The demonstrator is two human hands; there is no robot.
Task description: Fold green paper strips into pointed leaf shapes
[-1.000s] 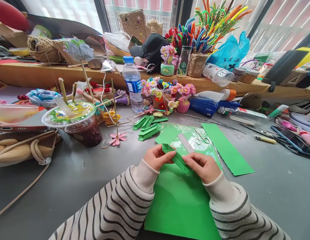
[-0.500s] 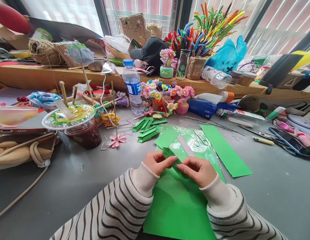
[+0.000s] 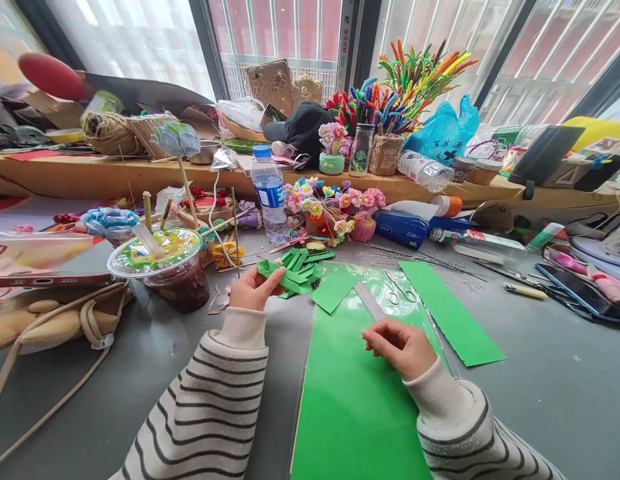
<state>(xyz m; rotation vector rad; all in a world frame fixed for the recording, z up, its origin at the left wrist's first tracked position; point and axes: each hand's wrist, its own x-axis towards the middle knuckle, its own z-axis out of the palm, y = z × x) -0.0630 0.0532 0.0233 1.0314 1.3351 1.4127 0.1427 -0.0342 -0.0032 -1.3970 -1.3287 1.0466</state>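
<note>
The left hand is closed in a pinch, thumb against fingers, on the left end of a folded green piece. That piece lies across the near-left side of the pile of green folds in view; whether it touches them I cannot tell. The right hand is loosely curled over the large green sheet, near the ruler, with nothing seen in its grasp; whether its fingertips meet is unclear.

For good handling, a light grip at one end should spare the creases, since thin paper would probably flatten or spring open if squeezed. Keeping the piece low and level over the surface seems wise, and the wrist is best kept clear of the drink cup on the left.
</note>
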